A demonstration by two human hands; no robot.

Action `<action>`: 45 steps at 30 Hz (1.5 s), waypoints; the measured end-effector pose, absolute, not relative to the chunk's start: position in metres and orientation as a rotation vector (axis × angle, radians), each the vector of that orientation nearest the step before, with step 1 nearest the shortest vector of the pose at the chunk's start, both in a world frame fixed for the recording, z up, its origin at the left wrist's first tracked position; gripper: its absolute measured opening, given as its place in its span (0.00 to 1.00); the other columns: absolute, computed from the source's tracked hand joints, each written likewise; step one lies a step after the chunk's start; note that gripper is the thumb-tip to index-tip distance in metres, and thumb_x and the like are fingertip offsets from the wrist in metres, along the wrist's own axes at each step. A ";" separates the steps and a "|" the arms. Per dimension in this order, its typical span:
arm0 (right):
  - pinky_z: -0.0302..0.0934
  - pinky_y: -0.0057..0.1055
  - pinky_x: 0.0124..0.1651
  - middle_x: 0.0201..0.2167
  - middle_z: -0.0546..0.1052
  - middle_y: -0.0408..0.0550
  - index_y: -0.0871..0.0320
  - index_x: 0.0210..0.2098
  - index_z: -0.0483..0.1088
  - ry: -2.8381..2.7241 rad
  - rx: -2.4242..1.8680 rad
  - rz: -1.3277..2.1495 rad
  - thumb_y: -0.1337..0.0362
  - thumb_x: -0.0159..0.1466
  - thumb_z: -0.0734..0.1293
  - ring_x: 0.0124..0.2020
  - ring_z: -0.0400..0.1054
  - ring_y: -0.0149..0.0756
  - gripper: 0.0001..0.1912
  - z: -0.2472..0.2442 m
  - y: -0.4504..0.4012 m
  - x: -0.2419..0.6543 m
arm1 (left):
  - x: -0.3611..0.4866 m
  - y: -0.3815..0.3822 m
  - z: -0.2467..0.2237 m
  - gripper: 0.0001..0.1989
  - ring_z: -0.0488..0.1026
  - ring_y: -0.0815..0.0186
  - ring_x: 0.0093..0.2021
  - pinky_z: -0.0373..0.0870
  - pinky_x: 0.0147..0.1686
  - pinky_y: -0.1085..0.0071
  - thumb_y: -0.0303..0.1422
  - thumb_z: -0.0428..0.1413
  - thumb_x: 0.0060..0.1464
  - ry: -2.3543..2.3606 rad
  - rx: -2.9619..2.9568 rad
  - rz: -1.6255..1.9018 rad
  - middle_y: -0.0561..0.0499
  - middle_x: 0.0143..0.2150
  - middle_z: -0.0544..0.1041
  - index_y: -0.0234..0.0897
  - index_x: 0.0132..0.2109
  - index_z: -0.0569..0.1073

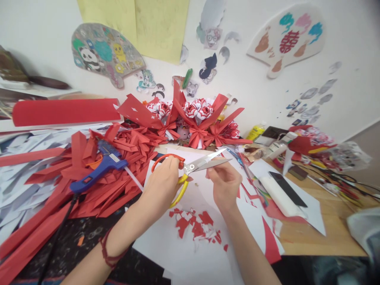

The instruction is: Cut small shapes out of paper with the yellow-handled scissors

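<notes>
My left hand [164, 180] is closed round the handles of a pair of scissors [204, 163], one handle red-orange and the other yellow. The blades point right and stand apart. Beside the lower blade, my right hand [225, 182] is pinched together near its tip; whatever it holds is too small to make out. Beneath both hands lies white paper [166, 241], with red and white paper scraps [196, 225] scattered on it.
Left, a blue glue gun [102, 168] rests on folded red strips [80, 146]. Red-wrapped paper flowers [198, 111] stand against the wall. A black phone [287, 189], a white roll [280, 196] and cables [341, 178] lie on the right.
</notes>
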State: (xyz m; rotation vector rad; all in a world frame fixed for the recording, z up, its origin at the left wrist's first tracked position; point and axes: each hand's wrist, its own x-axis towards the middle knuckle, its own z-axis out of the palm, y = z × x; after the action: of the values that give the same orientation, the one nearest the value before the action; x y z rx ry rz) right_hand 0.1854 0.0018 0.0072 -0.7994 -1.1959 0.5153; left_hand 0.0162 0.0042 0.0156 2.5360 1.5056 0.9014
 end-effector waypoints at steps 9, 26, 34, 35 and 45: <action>0.62 0.32 0.30 0.29 0.73 0.45 0.57 0.27 0.73 -1.244 -0.790 0.517 0.70 0.54 0.70 0.29 0.66 0.32 0.02 0.008 0.001 0.189 | 0.012 0.006 0.018 0.09 0.68 0.59 0.38 0.64 0.33 0.66 0.37 0.47 0.59 1.494 2.535 0.870 0.46 0.39 0.68 0.36 0.43 0.60; 0.61 0.30 0.28 0.29 0.73 0.44 0.56 0.28 0.75 -1.291 -0.862 0.480 0.70 0.53 0.70 0.28 0.64 0.31 0.04 0.009 0.002 0.193 | 0.007 0.005 0.025 0.12 0.69 0.59 0.37 0.61 0.29 0.68 0.41 0.48 0.59 1.550 2.568 0.746 0.47 0.39 0.68 0.37 0.41 0.60; 0.60 0.29 0.27 0.29 0.73 0.44 0.56 0.29 0.75 -1.283 -0.850 0.498 0.71 0.53 0.70 0.27 0.64 0.31 0.04 0.009 0.002 0.193 | 0.007 0.005 0.026 0.12 0.69 0.57 0.39 0.62 0.30 0.67 0.41 0.49 0.59 1.573 2.538 0.690 0.47 0.40 0.69 0.37 0.41 0.60; 0.60 0.29 0.27 0.29 0.73 0.44 0.56 0.29 0.75 -1.283 -0.849 0.503 0.71 0.53 0.70 0.27 0.64 0.30 0.05 0.010 0.002 0.193 | 0.007 0.004 0.027 0.11 0.69 0.57 0.39 0.62 0.30 0.67 0.41 0.49 0.59 1.575 2.535 0.684 0.47 0.40 0.69 0.37 0.41 0.60; 0.59 0.29 0.28 0.27 0.72 0.44 0.56 0.29 0.75 -1.287 -0.848 0.496 0.71 0.53 0.70 0.28 0.64 0.31 0.05 0.009 0.002 0.193 | 0.006 0.004 0.025 0.11 0.70 0.57 0.39 0.60 0.28 0.68 0.41 0.48 0.59 1.575 2.527 0.682 0.47 0.40 0.70 0.38 0.42 0.60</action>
State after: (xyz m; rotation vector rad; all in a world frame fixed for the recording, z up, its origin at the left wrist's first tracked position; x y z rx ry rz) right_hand 0.1931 0.0024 0.0094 -0.8480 -1.2870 0.4957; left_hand 0.0061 0.0036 0.0250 2.5265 1.5751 0.6819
